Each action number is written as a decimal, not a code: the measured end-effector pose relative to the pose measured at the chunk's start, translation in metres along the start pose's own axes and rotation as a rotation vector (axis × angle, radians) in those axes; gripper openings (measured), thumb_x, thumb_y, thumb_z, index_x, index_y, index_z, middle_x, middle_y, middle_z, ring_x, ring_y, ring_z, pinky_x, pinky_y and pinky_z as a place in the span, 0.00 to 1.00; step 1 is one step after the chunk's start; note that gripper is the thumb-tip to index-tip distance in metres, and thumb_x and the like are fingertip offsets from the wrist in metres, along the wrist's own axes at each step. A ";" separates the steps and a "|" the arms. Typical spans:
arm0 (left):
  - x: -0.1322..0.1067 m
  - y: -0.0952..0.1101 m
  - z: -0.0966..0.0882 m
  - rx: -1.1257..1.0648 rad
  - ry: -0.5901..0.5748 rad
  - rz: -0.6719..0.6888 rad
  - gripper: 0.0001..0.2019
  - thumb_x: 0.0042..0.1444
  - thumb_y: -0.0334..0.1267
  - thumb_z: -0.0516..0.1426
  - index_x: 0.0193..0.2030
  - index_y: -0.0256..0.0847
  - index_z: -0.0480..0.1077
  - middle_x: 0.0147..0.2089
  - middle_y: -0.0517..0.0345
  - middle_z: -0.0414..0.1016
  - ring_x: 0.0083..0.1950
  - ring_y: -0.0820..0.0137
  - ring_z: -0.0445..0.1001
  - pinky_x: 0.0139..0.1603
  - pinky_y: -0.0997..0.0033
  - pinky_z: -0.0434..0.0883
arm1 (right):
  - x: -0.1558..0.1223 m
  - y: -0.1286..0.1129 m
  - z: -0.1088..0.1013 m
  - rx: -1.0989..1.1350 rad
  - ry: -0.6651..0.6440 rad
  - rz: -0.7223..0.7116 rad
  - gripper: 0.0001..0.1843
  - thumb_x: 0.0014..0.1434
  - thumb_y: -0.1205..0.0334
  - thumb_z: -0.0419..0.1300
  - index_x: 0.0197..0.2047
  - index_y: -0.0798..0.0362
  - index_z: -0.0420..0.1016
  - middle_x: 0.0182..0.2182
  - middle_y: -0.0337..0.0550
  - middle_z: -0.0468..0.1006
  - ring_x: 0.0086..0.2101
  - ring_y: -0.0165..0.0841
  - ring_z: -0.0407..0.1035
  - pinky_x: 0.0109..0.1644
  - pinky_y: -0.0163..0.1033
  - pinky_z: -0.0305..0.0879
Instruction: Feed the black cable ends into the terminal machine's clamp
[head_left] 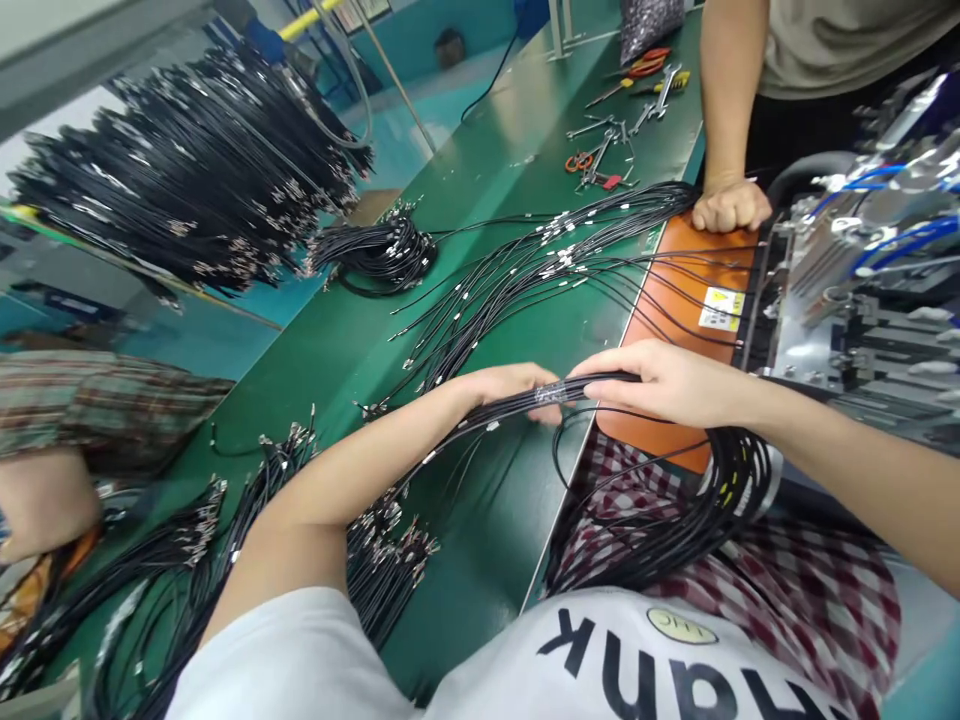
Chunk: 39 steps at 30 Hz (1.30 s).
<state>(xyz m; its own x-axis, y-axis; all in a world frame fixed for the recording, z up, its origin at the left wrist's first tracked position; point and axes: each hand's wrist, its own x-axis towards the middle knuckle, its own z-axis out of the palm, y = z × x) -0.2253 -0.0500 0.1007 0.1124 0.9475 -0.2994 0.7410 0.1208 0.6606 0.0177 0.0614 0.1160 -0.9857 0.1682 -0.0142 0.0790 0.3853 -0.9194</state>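
A bundle of thin black cables [495, 408] stretches between my two hands above the table's front edge. Clear wrapping [552, 393] binds it near the middle. My left hand [517, 385] is closed around the bundle just left of the wrapping, its fingers partly hidden behind the cables. To the right of the wrapping, my right hand [660, 378] pinches the same bundle between thumb and fingers. Looped cables [724, 490] with small yellow and white marks hang below my right wrist and lie across my checked lap.
On the green table [525, 320] lie loose cables [517, 275], a coiled bunch [394, 250] and hand tools [607, 150]. Beside an orange panel [675, 310] stands a machine [870, 260]. A co-worker's fist [731, 205] rests there; another person's sleeve [97, 400] is at left. Many cables [202, 170] hang behind.
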 end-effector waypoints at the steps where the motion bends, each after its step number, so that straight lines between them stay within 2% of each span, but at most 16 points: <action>1: -0.001 -0.003 0.001 0.103 0.081 0.002 0.17 0.56 0.50 0.64 0.43 0.36 0.77 0.33 0.55 0.79 0.34 0.69 0.76 0.38 0.68 0.74 | 0.001 0.002 -0.001 0.003 -0.001 0.001 0.23 0.63 0.46 0.60 0.55 0.48 0.82 0.46 0.42 0.85 0.45 0.43 0.77 0.51 0.45 0.70; 4: -0.024 0.005 0.005 0.442 0.608 0.128 0.13 0.64 0.43 0.58 0.50 0.39 0.75 0.41 0.51 0.78 0.41 0.66 0.75 0.43 0.64 0.72 | 0.006 0.013 -0.003 0.007 0.005 0.031 0.24 0.63 0.45 0.60 0.55 0.49 0.83 0.44 0.42 0.85 0.42 0.42 0.77 0.50 0.44 0.70; 5: -0.034 0.012 0.009 0.563 0.583 0.248 0.11 0.67 0.40 0.54 0.52 0.42 0.74 0.43 0.51 0.78 0.44 0.66 0.75 0.45 0.63 0.71 | 0.009 0.017 -0.003 0.009 0.002 0.044 0.24 0.62 0.45 0.60 0.55 0.49 0.83 0.43 0.42 0.85 0.41 0.41 0.77 0.49 0.44 0.70; 8: -0.055 0.036 0.028 0.917 0.164 0.617 0.16 0.68 0.31 0.52 0.58 0.47 0.72 0.49 0.53 0.76 0.48 0.67 0.74 0.47 0.65 0.70 | 0.017 0.024 -0.002 0.019 -0.021 0.046 0.23 0.63 0.46 0.61 0.55 0.49 0.83 0.43 0.41 0.85 0.42 0.41 0.77 0.51 0.44 0.71; 12: -0.047 0.058 0.034 0.995 0.161 0.530 0.14 0.67 0.26 0.50 0.48 0.38 0.76 0.45 0.47 0.76 0.48 0.63 0.74 0.49 0.59 0.70 | 0.020 0.025 0.001 0.017 -0.003 -0.004 0.22 0.63 0.48 0.60 0.56 0.47 0.82 0.50 0.41 0.84 0.50 0.43 0.75 0.58 0.45 0.68; 15: -0.034 0.052 0.013 0.497 0.161 0.445 0.11 0.69 0.36 0.53 0.40 0.39 0.77 0.39 0.50 0.78 0.39 0.67 0.76 0.43 0.64 0.72 | 0.014 0.025 0.000 0.018 -0.026 0.001 0.23 0.63 0.47 0.60 0.56 0.47 0.82 0.51 0.40 0.83 0.51 0.43 0.75 0.58 0.45 0.68; 19: -0.006 0.009 -0.007 -0.175 0.312 0.156 0.16 0.64 0.49 0.58 0.41 0.37 0.77 0.32 0.54 0.78 0.26 0.72 0.73 0.32 0.69 0.71 | 0.006 0.020 -0.001 0.009 -0.022 0.044 0.25 0.63 0.46 0.60 0.57 0.49 0.81 0.45 0.42 0.84 0.45 0.41 0.76 0.52 0.44 0.69; 22: 0.015 -0.021 -0.007 -0.048 -0.001 -0.027 0.16 0.53 0.49 0.65 0.33 0.36 0.78 0.27 0.57 0.77 0.26 0.72 0.73 0.31 0.71 0.70 | 0.006 0.015 -0.001 0.024 -0.008 0.038 0.24 0.64 0.46 0.59 0.56 0.50 0.81 0.42 0.42 0.84 0.41 0.39 0.75 0.48 0.42 0.67; 23: 0.017 -0.024 -0.007 0.075 -0.002 -0.057 0.15 0.52 0.48 0.66 0.33 0.36 0.78 0.27 0.58 0.76 0.27 0.72 0.73 0.31 0.71 0.69 | 0.007 0.014 -0.001 0.036 -0.014 0.034 0.24 0.63 0.46 0.59 0.55 0.51 0.82 0.42 0.42 0.84 0.41 0.39 0.75 0.47 0.42 0.67; 25: 0.010 -0.019 -0.006 0.325 0.264 -0.037 0.11 0.55 0.44 0.64 0.37 0.38 0.78 0.30 0.57 0.77 0.30 0.70 0.73 0.34 0.69 0.68 | 0.009 0.017 -0.002 0.056 -0.019 0.038 0.24 0.63 0.46 0.59 0.54 0.52 0.82 0.41 0.42 0.84 0.40 0.39 0.74 0.46 0.42 0.67; 27: -0.010 -0.001 0.000 0.539 0.622 0.153 0.09 0.63 0.39 0.58 0.45 0.41 0.78 0.35 0.54 0.77 0.37 0.67 0.74 0.40 0.65 0.68 | 0.012 0.023 -0.003 0.069 -0.024 0.055 0.25 0.63 0.45 0.60 0.54 0.53 0.82 0.39 0.42 0.83 0.38 0.38 0.74 0.46 0.42 0.67; 29: -0.031 0.021 0.011 0.771 0.422 0.541 0.10 0.66 0.35 0.55 0.49 0.46 0.77 0.37 0.54 0.77 0.39 0.67 0.73 0.40 0.65 0.68 | 0.016 0.028 -0.005 0.086 -0.032 0.078 0.25 0.62 0.45 0.61 0.55 0.53 0.82 0.37 0.41 0.83 0.37 0.37 0.73 0.44 0.42 0.68; 31: -0.045 0.041 0.025 0.994 0.175 0.687 0.12 0.66 0.29 0.54 0.51 0.43 0.76 0.42 0.52 0.77 0.44 0.66 0.74 0.43 0.65 0.69 | 0.019 0.030 -0.005 0.098 -0.030 0.078 0.25 0.61 0.45 0.62 0.54 0.52 0.82 0.38 0.42 0.84 0.38 0.38 0.74 0.45 0.42 0.69; 33: -0.048 0.054 0.031 1.094 0.122 0.610 0.12 0.65 0.25 0.53 0.47 0.38 0.77 0.42 0.48 0.76 0.44 0.64 0.74 0.43 0.63 0.69 | 0.022 0.031 -0.005 0.095 -0.020 0.048 0.24 0.62 0.45 0.62 0.54 0.51 0.82 0.44 0.43 0.84 0.43 0.40 0.75 0.50 0.43 0.70; 35: -0.043 0.059 0.023 0.937 0.108 0.490 0.12 0.66 0.27 0.52 0.41 0.37 0.78 0.39 0.48 0.77 0.41 0.65 0.75 0.41 0.64 0.70 | 0.022 0.031 -0.004 0.073 -0.028 0.011 0.25 0.63 0.46 0.60 0.55 0.52 0.82 0.50 0.44 0.83 0.48 0.42 0.75 0.56 0.45 0.68; 39: -0.028 0.041 -0.021 0.055 -0.081 0.223 0.11 0.66 0.39 0.56 0.46 0.40 0.80 0.31 0.55 0.78 0.29 0.70 0.76 0.32 0.70 0.73 | 0.015 0.033 -0.002 0.027 -0.046 0.053 0.26 0.64 0.47 0.59 0.57 0.55 0.80 0.50 0.46 0.83 0.50 0.42 0.75 0.58 0.45 0.67</action>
<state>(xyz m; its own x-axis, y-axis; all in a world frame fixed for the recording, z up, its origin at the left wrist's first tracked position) -0.2122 -0.0652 0.1507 0.3288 0.9217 -0.2058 0.7267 -0.1077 0.6784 0.0055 0.0788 0.0867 -0.9861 0.1455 -0.0801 0.1272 0.3520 -0.9273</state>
